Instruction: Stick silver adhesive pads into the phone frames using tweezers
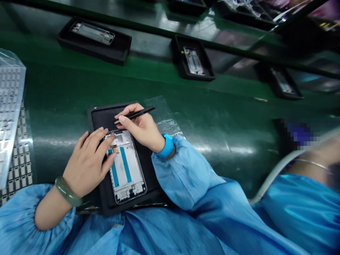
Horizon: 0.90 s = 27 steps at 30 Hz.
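Note:
A phone frame (127, 166) with blue strips and a small orange flex cable (115, 149) lies in a black tray (106, 115). Bent over the frame's upper left edge, my left hand (90, 159) holds it, with the index fingertip on the top part and the thumb by the flex cable. My right hand (143, 129) grips black tweezers (138, 113) just above the frame's top end. Their tip points left, partly hidden by the fingers. A clear plastic sheet (162, 111) sticks out under my right wrist.
Black trays with phone frames stand along the back: one at the left (122, 53), one in the middle (207, 71), one at the right (293, 94). Sheets of small parts (18, 159) lie at the left. A co-worker's sleeve (302, 209) and a grey-white curved edge (281, 166) are at the right.

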### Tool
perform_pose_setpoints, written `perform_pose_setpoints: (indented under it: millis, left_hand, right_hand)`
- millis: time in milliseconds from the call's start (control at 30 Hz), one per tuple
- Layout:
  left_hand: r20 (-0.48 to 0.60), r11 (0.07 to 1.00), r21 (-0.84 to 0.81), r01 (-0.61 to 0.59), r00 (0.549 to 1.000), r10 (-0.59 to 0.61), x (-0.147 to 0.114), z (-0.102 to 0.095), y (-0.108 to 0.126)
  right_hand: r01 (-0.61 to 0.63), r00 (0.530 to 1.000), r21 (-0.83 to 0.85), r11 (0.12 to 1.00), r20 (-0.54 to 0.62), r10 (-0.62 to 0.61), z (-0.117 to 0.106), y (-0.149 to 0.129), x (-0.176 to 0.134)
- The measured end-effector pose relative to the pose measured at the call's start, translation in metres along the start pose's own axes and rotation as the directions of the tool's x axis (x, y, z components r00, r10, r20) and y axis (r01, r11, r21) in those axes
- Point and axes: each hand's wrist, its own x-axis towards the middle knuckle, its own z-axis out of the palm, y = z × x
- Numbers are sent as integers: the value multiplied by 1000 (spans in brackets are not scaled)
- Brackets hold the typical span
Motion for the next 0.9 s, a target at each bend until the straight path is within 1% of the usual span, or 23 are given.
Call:
perform_pose_setpoints:
  millis: [200, 467, 600, 700, 900]
  left_hand:
    - [5, 1000, -5, 5, 1000, -5, 0, 1, 0]
    - [9, 1000, -9, 10, 1000, -10, 0, 1, 2]
    - [14, 1000, 5, 6, 1000, -6, 0, 0, 2]
    - [17, 1000, 10, 9, 1000, -9, 0, 0, 2]
    - [9, 1000, 4, 8, 1000, -8, 0, 1, 2]
  right_hand:
    - [24, 1000, -132, 991, 17, -22, -1, 1, -2]
    - [57, 995, -299, 953, 97, -29, -1, -9, -6]
    - [113, 992, -367, 923, 99, -82, 1, -10, -7]
    - [132, 990, -396, 909, 90, -104, 2, -10, -7]
    - [116, 992, -395, 911, 84, -90, 2, -9, -7]
